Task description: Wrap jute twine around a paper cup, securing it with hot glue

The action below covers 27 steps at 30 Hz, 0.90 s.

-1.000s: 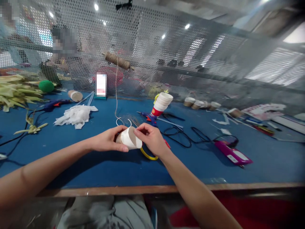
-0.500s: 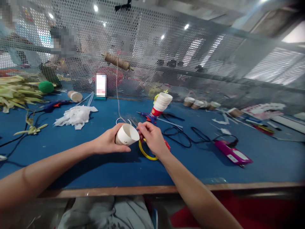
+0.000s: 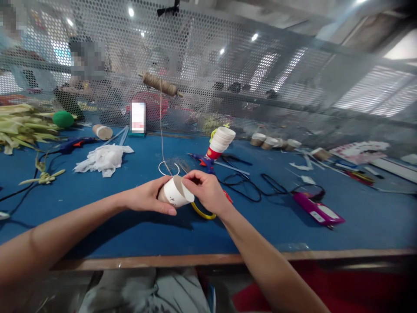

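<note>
A white paper cup (image 3: 177,191) lies tilted in my left hand (image 3: 151,195), its mouth facing right. The fingers wrap round its brownish base, and the thumb stretches along the near side. My right hand (image 3: 206,189) pinches at the cup's upper rim with thumb and forefinger; the exact fingertip contact is partly hidden. Thin twine (image 3: 162,130) runs down from a spool (image 3: 159,84) on the mesh to behind the cup. A white ring (image 3: 168,162) lies just beyond. Yellow-handled scissors (image 3: 203,213) lie partly under my right hand.
A stack of paper cups (image 3: 222,141) stands beyond my right hand, beside a blue glue gun (image 3: 203,161). A purple device (image 3: 317,208) with a black cable lies right. White crumpled cloth (image 3: 103,157) and pale husks (image 3: 26,126) lie left. A perforated metal screen (image 3: 195,56) backs the table.
The cup has shifted slightly right and down and turned a little, showing more of its dark marking. My right fingers have moved onto its rim.
</note>
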Each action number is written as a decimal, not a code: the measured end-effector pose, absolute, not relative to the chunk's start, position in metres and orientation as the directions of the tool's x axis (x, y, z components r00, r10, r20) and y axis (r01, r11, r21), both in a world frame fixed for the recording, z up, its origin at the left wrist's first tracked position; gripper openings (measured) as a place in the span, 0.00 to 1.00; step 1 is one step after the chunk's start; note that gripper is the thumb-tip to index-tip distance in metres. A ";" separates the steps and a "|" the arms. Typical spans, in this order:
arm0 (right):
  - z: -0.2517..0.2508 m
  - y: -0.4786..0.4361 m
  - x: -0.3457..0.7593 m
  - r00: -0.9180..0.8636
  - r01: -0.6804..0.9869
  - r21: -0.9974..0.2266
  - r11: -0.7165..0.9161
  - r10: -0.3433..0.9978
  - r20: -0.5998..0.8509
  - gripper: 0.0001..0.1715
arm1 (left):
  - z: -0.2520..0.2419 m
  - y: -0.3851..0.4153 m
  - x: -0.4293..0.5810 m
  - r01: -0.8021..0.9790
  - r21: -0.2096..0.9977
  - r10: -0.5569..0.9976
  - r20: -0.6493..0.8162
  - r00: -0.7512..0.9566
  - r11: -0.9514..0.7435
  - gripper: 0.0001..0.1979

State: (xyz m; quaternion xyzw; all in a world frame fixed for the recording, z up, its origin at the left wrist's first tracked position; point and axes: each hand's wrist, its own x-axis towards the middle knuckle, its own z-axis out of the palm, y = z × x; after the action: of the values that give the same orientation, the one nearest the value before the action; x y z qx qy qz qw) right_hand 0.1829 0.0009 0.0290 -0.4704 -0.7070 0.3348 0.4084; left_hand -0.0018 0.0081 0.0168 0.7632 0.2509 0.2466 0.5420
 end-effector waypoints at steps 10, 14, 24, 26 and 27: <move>0.031 0.021 0.222 -0.036 0.834 -0.523 0.173 0.964 0.262 0.17 | 0.017 0.021 -0.010 -0.025 0.995 0.703 0.087 0.706 -0.099 0.28; 0.025 0.022 0.232 -0.124 0.990 -0.067 0.121 0.991 -0.042 0.21 | 0.018 0.027 -0.015 -0.120 0.991 0.793 0.117 0.598 -0.056 0.29; 0.023 0.031 0.227 0.019 0.979 -0.201 -0.032 0.998 -0.064 0.29 | 0.019 0.035 -0.022 -0.268 0.961 0.776 0.124 0.618 0.061 0.28; 0.028 0.033 0.232 0.068 0.947 -0.312 -0.074 0.997 -0.028 0.28 | 0.017 0.037 -0.024 -0.299 0.949 0.771 0.120 0.626 0.095 0.28; 0.031 0.033 0.234 0.090 0.916 -0.391 -0.087 0.996 -0.011 0.27 | 0.017 0.038 -0.025 -0.311 0.944 0.769 0.117 0.628 0.111 0.27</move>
State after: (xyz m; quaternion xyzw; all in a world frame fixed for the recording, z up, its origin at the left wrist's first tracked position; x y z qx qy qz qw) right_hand 0.2342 0.0330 0.0309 -0.7241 -0.6601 0.1387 0.1437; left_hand -0.0250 0.0381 0.0166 0.5497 0.2082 0.3775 0.7156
